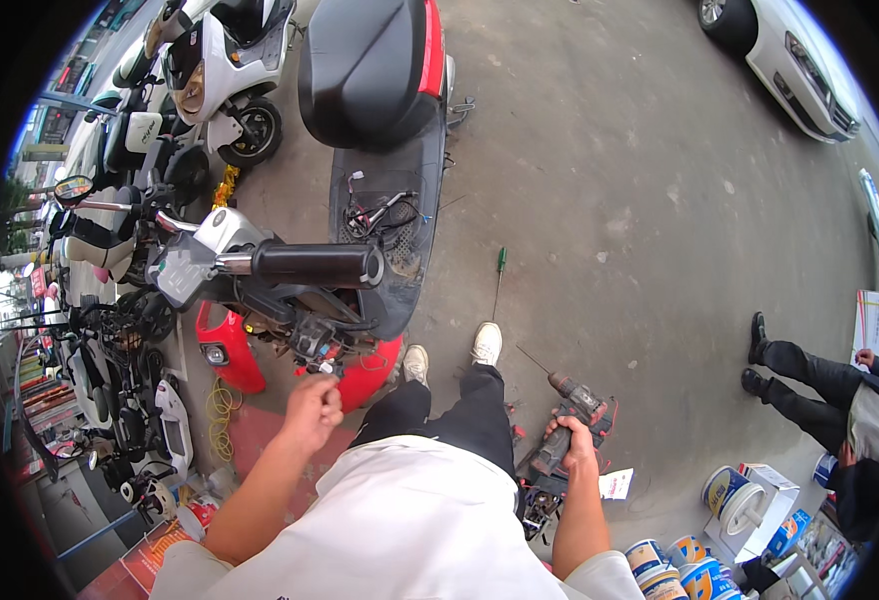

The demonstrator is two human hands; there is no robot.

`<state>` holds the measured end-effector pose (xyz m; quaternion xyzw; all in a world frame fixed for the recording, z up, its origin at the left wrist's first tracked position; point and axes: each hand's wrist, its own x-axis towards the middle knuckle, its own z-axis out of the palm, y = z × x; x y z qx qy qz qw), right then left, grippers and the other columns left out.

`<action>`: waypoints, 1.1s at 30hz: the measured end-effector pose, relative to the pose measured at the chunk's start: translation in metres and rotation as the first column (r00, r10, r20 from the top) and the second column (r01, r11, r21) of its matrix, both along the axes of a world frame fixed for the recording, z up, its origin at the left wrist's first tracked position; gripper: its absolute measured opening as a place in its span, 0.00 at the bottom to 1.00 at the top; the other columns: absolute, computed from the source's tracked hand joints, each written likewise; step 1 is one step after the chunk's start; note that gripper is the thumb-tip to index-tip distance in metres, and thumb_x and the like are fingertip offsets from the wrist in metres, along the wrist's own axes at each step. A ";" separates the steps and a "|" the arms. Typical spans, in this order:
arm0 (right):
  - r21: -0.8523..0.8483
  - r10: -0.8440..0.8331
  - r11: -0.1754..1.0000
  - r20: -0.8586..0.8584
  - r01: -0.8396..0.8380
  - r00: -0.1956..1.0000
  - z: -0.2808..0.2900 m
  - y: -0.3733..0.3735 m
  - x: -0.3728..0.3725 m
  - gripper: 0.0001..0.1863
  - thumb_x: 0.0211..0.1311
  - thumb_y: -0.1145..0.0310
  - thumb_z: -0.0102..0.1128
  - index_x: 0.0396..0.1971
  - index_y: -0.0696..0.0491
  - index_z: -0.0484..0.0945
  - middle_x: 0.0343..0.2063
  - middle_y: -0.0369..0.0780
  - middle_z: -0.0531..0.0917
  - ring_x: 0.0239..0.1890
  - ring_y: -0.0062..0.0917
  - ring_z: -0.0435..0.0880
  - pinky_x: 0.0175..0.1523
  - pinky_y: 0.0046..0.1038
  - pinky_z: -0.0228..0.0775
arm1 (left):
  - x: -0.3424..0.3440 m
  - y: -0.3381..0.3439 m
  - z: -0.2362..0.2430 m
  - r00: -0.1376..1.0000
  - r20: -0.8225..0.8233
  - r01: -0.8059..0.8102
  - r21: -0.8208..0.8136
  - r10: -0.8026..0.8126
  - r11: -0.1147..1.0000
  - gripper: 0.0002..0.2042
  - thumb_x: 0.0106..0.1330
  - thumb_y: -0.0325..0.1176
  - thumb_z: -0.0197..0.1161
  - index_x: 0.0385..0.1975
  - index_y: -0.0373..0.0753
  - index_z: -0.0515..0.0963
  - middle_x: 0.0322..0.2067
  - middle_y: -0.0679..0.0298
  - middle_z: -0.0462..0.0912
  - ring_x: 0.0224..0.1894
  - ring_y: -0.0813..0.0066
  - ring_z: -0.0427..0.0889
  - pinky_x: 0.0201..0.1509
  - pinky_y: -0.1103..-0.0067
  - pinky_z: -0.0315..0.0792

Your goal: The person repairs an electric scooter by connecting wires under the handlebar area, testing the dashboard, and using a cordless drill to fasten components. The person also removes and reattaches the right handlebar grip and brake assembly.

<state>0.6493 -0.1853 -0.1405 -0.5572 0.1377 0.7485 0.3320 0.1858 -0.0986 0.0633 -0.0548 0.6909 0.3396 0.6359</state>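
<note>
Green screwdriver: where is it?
In the head view, the screwdriver lies on the ground right of centre, its tip near the right shoe, up-left of the drill in the right hand.

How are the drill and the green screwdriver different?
The drill is up in the person's right hand, while the screwdriver lies on the ground. The drill is chunky and mostly dark; the screwdriver is slim, with a green handle. The drill points up and left in the picture, while the screwdriver's handle points away from the person. Both have a long, thin shaft.
</note>
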 end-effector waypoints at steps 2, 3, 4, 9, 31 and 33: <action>-0.035 -0.025 0.999 0.016 0.026 1.000 -0.003 -0.007 -0.001 0.15 0.53 0.72 0.57 0.41 0.58 0.73 0.23 0.40 0.77 0.27 0.30 0.77 0.36 0.33 0.73 | 0.022 0.010 -0.029 0.858 0.513 -0.013 -0.039 0.031 0.999 0.04 0.69 0.29 0.56 0.38 0.36 0.74 0.22 0.69 0.68 0.23 0.80 0.66 0.24 0.85 0.61; -0.046 -0.031 0.998 0.025 0.032 0.999 -0.003 -0.009 -0.002 0.15 0.53 0.72 0.57 0.41 0.58 0.73 0.23 0.40 0.77 0.27 0.31 0.77 0.36 0.33 0.73 | 0.045 0.025 -0.044 0.754 0.657 0.011 -0.024 0.007 1.000 0.05 0.69 0.29 0.56 0.38 0.35 0.74 0.24 0.68 0.70 0.24 0.79 0.67 0.25 0.84 0.62; -0.057 -0.044 0.997 0.037 0.046 0.998 -0.005 -0.012 0.000 0.15 0.53 0.72 0.57 0.41 0.59 0.73 0.23 0.41 0.77 0.27 0.31 0.78 0.35 0.33 0.74 | 0.070 0.041 -0.057 0.764 0.636 0.119 0.023 -0.106 0.993 0.06 0.69 0.29 0.55 0.39 0.34 0.75 0.26 0.66 0.72 0.27 0.78 0.70 0.27 0.82 0.66; -0.026 0.077 0.997 0.166 -0.074 0.983 0.015 0.004 0.010 0.15 0.51 0.74 0.57 0.42 0.60 0.73 0.23 0.41 0.77 0.27 0.31 0.79 0.34 0.33 0.75 | 0.146 0.079 -0.156 0.482 0.382 0.798 0.180 -0.789 0.575 0.11 0.69 0.31 0.55 0.43 0.30 0.76 0.38 0.58 0.80 0.41 0.64 0.80 0.48 0.67 0.76; 0.316 0.174 0.943 -0.215 -0.100 0.961 -0.252 0.368 -0.414 0.09 0.59 0.68 0.66 0.36 0.57 0.79 0.28 0.39 0.85 0.28 0.25 0.83 0.35 0.30 0.76 | -0.062 -0.299 -0.037 0.202 -0.503 0.763 -0.456 -0.840 0.457 0.07 0.68 0.32 0.54 0.39 0.38 0.77 0.24 0.66 0.79 0.28 0.68 0.77 0.32 0.76 0.73; 0.283 0.276 0.934 -0.192 -0.217 0.942 -0.281 0.374 -0.423 0.10 0.59 0.68 0.67 0.36 0.56 0.79 0.28 0.39 0.85 0.28 0.26 0.83 0.36 0.31 0.77 | -0.055 -0.296 -0.027 0.226 -0.333 0.680 -0.619 -0.915 0.393 0.07 0.65 0.33 0.53 0.36 0.39 0.77 0.23 0.65 0.77 0.28 0.68 0.76 0.31 0.75 0.71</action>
